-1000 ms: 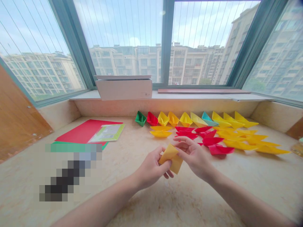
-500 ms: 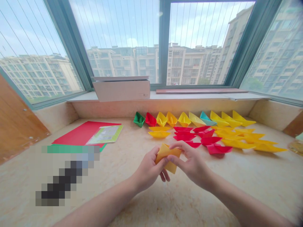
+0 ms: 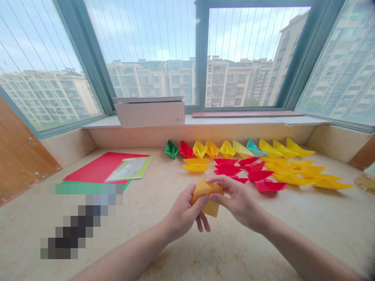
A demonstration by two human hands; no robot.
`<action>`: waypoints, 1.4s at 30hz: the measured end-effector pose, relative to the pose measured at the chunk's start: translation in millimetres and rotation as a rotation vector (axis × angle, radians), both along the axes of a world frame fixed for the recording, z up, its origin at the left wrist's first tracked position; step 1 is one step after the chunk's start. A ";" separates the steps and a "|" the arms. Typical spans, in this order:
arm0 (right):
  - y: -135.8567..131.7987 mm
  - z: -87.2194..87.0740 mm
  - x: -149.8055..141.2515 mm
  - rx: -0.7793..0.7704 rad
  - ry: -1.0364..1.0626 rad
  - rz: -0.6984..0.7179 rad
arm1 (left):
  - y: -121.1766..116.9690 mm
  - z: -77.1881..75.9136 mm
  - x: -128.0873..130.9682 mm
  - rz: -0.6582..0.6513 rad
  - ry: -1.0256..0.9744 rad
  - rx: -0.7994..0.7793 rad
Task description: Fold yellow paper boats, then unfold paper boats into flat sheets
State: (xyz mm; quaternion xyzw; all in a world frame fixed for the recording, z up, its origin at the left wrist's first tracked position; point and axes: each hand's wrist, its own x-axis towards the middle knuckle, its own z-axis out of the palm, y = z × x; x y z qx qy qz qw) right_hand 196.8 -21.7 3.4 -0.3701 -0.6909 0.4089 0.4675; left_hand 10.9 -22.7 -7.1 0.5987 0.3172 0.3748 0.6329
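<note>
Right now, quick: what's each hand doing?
Left hand: closed, holding a folded yellow origami paper.
Right hand: closed, holding the same paper from the other side.

Origami boats (image 3: 227, 149) on stone ledge (image 3: 322, 218), paper sheets (image 3: 99, 168) left — box (image 3: 149, 115) behind

The left hand (image 3: 183, 212) and right hand (image 3: 238, 197) meet at lower centre, their fingers (image 3: 218, 181) pinching a folded yellow paper (image 3: 211, 208) over the marble desk (image 3: 263, 234). Rows of origami boats (image 3: 227, 149) in green, red, yellow and teal fill the desk beyond. A red paper sheet (image 3: 99, 168) lies at left, below a white cardboard box (image 3: 149, 115) on the windowsill (image 3: 234, 120).
</note>
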 end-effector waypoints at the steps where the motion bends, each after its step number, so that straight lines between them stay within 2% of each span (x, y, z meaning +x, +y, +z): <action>1: 0.7 0.2 0.3 -0.013 0.023 0.023 | -0.2 0.3 -0.1 0.002 -0.006 0.000; 5: 2.5 1.1 1.3 -0.056 0.082 0.080 | -1.6 1.1 -0.2 0.014 -0.037 0.005; 18: 4.1 3.2 3.7 -0.080 0.094 0.072 | -4.8 8.5 0.2 0.129 -0.048 0.033; 26: 3.5 3.6 6.3 -0.111 0.062 0.115 | -2.8 0.6 1.2 0.086 -0.013 0.031; 31: 4.1 2.0 8.3 -0.066 -0.012 0.082 | -4.5 2.6 1.8 0.083 -0.056 0.001; 38: 0.3 11.1 9.4 -0.026 -0.017 0.165 | -2.5 4.6 0.6 0.115 -0.004 0.017; 42: -1.3 11.1 7.2 -0.017 -0.041 0.088 | -0.6 2.7 0.2 0.120 0.050 0.022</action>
